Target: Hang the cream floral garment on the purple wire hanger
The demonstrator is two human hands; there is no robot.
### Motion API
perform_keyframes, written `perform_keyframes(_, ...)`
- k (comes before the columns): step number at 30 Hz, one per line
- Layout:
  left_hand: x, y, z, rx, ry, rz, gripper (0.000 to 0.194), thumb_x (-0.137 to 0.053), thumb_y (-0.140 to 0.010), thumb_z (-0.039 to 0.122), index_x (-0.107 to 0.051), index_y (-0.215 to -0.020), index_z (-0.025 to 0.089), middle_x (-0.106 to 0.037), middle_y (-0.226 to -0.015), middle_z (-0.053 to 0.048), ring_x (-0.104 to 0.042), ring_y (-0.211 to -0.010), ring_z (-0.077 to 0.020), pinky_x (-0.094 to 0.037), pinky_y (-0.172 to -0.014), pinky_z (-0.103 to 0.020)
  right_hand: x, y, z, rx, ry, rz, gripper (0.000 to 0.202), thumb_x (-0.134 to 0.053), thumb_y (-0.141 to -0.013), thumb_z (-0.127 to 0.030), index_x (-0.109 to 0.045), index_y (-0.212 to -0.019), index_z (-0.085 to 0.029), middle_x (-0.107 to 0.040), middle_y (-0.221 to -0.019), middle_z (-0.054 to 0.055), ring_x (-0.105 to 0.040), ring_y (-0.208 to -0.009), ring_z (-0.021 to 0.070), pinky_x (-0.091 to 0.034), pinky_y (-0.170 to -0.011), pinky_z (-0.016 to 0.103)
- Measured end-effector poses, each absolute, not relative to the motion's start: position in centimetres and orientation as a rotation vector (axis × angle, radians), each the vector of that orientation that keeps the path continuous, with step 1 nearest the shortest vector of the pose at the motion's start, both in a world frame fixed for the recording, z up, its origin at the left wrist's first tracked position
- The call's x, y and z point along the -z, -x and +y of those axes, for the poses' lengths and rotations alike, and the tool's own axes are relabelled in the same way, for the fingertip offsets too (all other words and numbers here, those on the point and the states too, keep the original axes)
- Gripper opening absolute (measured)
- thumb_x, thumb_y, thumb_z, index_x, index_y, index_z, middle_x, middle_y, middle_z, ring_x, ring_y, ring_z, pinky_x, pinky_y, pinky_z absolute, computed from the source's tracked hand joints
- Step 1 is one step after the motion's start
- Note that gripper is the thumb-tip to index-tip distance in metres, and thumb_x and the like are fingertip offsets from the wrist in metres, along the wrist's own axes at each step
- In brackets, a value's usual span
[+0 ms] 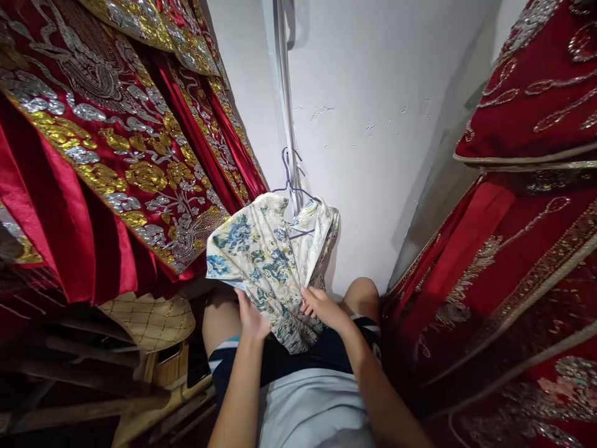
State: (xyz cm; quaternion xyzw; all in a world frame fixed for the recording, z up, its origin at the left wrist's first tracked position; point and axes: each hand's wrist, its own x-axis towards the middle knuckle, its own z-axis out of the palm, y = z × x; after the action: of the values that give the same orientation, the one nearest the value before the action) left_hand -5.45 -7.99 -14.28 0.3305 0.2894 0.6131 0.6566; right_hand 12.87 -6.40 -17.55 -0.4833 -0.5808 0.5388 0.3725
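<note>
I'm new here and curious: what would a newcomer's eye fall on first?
Probably the red cloth with glittering gold and silver embroidery on the left, then the red, silver-embroidered cloth on the right. Between them, a cream, blue-flowered garment is on a thin purple hanger before the white wall, left hand and right hand at its lower part.

Floral shirt (268, 249): one, on a single hanger (288, 184).
Bare hands: two, a left hand (255, 320) and a right hand (325, 308), both at the shirt.
Knees: two, one left (218, 314), one right (361, 295).
Upright pole (282, 81): one, far side.
Quilted panel (152, 320): one, near left.
Red embroidered cloths: at least one left (153, 162), one right (494, 218); folds hide the total.
</note>
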Motion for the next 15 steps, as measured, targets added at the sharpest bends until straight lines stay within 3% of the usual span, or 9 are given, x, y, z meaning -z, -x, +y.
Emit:
perform_keyframes(2,14.6,5.0,-8.4,-1.354,-0.799,0.773,0.058,-0.087,-0.062,0.049,-0.070,-0.109,0.019,-0.073,-0.107,-0.010,-0.065,-0.111,-0.0329,-0.050,-0.099,-0.045,18.4,-11.7,-6.1,-1.394,1.181,-1.487,0.028,-0.048,-0.094,-0.046,-0.053,-0.080,-0.022,-0.066,-0.072,0.002,-0.060,-0.062,0.0158,-0.042,-0.056,0.026)
perform_keyframes(4,14.9,4.5,-8.5,-1.385,-0.885,0.921,0.059,-0.090,-0.052,0.033,-0.070,-0.105,0.017,-0.074,-0.099,-0.009,-0.067,-0.105,-0.0311,-0.050,-0.097,-0.041,18.7,-10.9,-5.9,-1.414,1.123,-1.465,0.018,-0.051,-0.091,-0.036,-0.053,-0.080,-0.022,-0.065,-0.069,0.000,-0.060,-0.061,0.0152,-0.042,-0.056,0.026)
perform_keyframes(10,17.4,5.8,-5.9,-1.844,-0.900,1.309,0.033,-0.069,-0.064,0.023,-0.063,-0.095,0.016,-0.068,-0.095,-0.006,-0.065,-0.091,-0.0217,-0.051,-0.083,-0.032,17.9,-12.4,-6.1,-1.279,1.038,-1.384,0.017,-0.052,-0.080,-0.023,-0.056,-0.064,-0.020,-0.063,-0.060,0.000,-0.055,-0.056,0.0129,-0.040,-0.056,0.024)
perform_keyframes(13,19.4,6.6,-5.8,-2.181,-1.042,1.615,0.040,-0.064,-0.071,0.020,-0.056,-0.110,0.019,-0.060,-0.110,-0.008,-0.059,-0.104,-0.0217,-0.047,-0.091,-0.034,17.6,-13.5,-6.2,-1.268,1.063,-1.332,0.016,-0.056,-0.077,-0.024,-0.060,-0.062,-0.019,-0.062,-0.055,0.000,-0.052,-0.052,0.0118,-0.038,-0.053,0.024)
perform_keyframes(15,20.6,5.6,-6.8,-2.217,-1.316,1.670,0.042,-0.063,-0.076,0.020,-0.053,-0.117,0.019,-0.056,-0.118,-0.010,-0.055,-0.110,-0.0234,-0.045,-0.094,-0.037,17.6,-13.4,-6.3,-1.296,1.081,-1.306,0.017,-0.060,-0.075,-0.027,-0.061,-0.061,-0.018,-0.061,-0.052,0.000,-0.050,-0.048,0.0110,-0.037,-0.051,0.023)
